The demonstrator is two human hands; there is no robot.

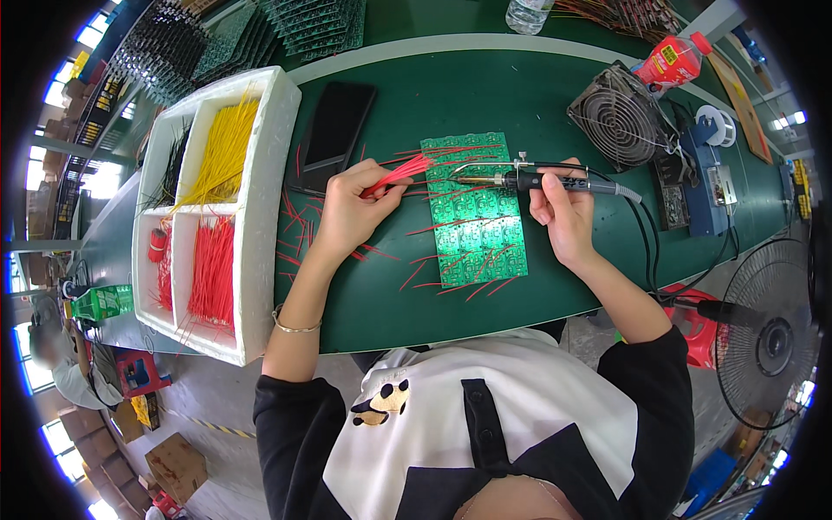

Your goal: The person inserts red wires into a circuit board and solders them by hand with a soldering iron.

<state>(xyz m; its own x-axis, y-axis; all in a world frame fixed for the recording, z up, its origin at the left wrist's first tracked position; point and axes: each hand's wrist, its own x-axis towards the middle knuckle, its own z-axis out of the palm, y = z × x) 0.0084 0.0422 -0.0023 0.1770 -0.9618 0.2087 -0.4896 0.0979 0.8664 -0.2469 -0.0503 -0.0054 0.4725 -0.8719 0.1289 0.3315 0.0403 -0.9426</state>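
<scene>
green worktop (373,308) is spreading across a workroom. a circuit-board panel (485,238) is lying between the hands, red wires (426,230) already crossing several rows (whether soldered, i cannot tell). the left hand (355,208) is pinching a red wire bunch (406,171), apparently those remaining; the right hand (568,217) is holding a soldering iron (525,180) between pressed fingers, both partly hiding the far rows. left, a foam box (254,286) is storing more; far right, a fan (614,126) is standing.

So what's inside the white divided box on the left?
The white box holds black wires at back left and yellow wires at back right. Red wires lie at front left and front right, with a red roll also at front left. Whatever lies beneath them is covered.
</scene>
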